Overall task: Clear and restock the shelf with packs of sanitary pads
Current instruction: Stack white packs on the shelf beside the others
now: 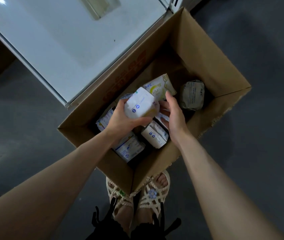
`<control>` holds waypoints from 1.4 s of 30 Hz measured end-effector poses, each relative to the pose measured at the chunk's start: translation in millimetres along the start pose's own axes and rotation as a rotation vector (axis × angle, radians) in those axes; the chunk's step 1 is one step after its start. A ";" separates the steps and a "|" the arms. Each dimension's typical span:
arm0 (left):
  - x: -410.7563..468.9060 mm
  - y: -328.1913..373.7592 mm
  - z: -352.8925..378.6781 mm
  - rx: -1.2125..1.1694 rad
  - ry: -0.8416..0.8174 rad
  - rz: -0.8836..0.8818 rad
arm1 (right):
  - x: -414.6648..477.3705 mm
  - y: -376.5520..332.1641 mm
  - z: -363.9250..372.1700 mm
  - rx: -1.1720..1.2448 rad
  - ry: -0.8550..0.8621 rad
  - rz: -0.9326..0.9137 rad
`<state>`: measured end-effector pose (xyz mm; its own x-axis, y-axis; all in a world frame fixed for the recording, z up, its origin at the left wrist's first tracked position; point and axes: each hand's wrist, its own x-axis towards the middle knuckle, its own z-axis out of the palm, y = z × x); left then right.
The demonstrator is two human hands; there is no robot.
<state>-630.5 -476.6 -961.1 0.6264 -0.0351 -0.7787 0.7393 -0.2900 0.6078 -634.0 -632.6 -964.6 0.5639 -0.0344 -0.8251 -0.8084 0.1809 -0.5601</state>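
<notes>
An open cardboard box (207, 54) stands on the floor in front of my feet, with several packs of sanitary pads inside. My left hand (120, 118) grips a white pack (138, 104) and holds it above the others. My right hand (173, 112) is beside that pack, fingers relaxed, reaching down among the packs; I cannot tell whether it touches one. Below lie a yellow-green pack (160, 86), a grey-wrapped pack (192, 95), a white pack (155, 135) and a blue-printed pack (129, 148).
A white shelf board (59, 40) sits at the upper left, its front edge over the box's left wall. Dark grey floor (259, 135) surrounds the box. My sandalled feet (137, 196) touch the box's near corner.
</notes>
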 end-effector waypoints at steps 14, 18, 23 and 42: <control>20.1 -9.1 -5.0 -0.412 0.109 -0.068 | 54.4 -19.2 -21.8 -0.239 0.214 -0.087; 39.0 -18.6 -1.2 -0.421 0.121 -0.048 | 86.7 -17.9 -28.1 -0.337 0.233 -0.043; 50.5 -33.2 -3.7 -0.439 0.157 -0.059 | 113.2 -8.1 -32.3 -0.343 0.240 0.076; 8.3 -22.1 -21.7 -0.291 0.126 -0.109 | 65.3 -16.4 -22.4 -0.211 0.294 -0.037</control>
<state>-636.3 -449.7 -977.6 0.5522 0.1046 -0.8271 0.8317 0.0001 0.5552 -587.7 -659.7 -1011.0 0.5454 -0.3239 -0.7731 -0.8229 -0.0314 -0.5673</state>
